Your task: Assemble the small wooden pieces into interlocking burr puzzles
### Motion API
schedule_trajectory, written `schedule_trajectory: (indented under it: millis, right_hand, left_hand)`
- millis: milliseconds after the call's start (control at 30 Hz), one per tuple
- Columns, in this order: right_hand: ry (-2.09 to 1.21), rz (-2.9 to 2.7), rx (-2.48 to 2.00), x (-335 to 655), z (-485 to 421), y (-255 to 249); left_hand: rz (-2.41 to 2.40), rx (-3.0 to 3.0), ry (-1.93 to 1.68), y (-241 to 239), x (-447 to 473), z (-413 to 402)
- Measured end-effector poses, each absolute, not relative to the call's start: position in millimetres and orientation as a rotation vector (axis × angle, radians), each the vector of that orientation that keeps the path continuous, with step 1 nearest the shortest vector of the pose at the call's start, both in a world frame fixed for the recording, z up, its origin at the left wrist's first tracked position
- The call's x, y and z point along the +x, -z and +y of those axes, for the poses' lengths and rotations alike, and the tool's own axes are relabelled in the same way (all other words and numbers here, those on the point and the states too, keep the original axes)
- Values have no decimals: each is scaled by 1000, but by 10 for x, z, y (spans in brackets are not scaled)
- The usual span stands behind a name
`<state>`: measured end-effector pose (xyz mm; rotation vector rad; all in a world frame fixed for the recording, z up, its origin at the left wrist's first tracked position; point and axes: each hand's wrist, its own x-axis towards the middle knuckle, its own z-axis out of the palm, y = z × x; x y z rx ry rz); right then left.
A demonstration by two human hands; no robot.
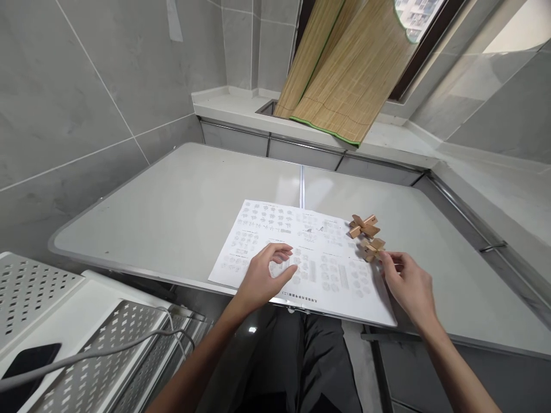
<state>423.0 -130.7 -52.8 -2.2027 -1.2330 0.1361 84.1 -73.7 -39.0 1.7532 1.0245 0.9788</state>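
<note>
Two wooden interlocking puzzles are at the right edge of a printed instruction sheet (275,229). The farther one, a reddish-brown wooden puzzle (364,227), has pieces sticking out in several directions. Nearer to me is a smaller, lighter wooden puzzle (372,250) with a dark mark on one face. My right hand (407,284) pinches the right side of this lighter puzzle between thumb and fingers. Over the sheet's lower part, my left hand (267,274) is curved with thumb and fingers apart, holding nothing.
The sheet lies on a pale folding table (163,212) with a seam down its middle. A bamboo blind (340,74) hangs beyond the far edge. At lower left stands a white perforated rack (38,287) with a cable (112,344) and a dark phone-like object (30,367).
</note>
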Motion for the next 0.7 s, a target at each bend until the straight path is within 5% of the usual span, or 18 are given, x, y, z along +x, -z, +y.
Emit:
schedule_trajectory:
  millis: [700]
  right_hand:
    - [-251,-1105,-2313,4395,-1304,547]
  left_hand:
    - [1059,1829,-941,398,863,-723]
